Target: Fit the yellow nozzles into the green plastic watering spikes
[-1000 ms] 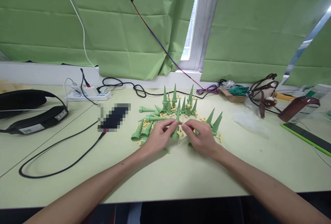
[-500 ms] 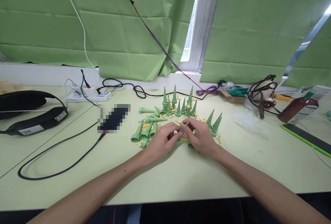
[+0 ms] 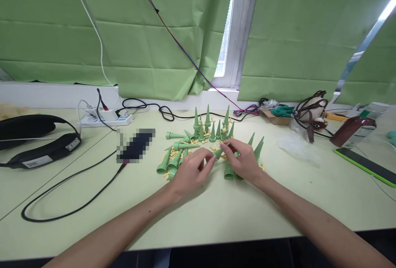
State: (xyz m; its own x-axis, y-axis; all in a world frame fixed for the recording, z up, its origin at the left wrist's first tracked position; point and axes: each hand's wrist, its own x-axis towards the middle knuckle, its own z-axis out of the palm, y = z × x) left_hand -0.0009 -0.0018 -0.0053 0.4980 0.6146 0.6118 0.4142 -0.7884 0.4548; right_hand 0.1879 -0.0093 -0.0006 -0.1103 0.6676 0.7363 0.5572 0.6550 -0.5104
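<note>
Cone (image 3: pixel 218 153), green, R hand (image 3: pixel 243 159) w/ fingers (image 3: pixel 227 151) pinching tip, L hand (image 3: pixel 191 170) by base (grip unclear)

Left hand (image 3: pixel 192 170) and right hand (image 3: pixel 243 160) bare; small dark spot (image 3: pixel 149 211) on the left forearm (image 3: pixel 131 222); lap perhaps in dark clothing (image 3: pixel 229 257).

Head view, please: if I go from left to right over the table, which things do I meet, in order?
Black padded device, white power strip, left hand, tilted green cone between the hands, right hand, crumpled clear plastic, reddish-brown bottle.
</note>
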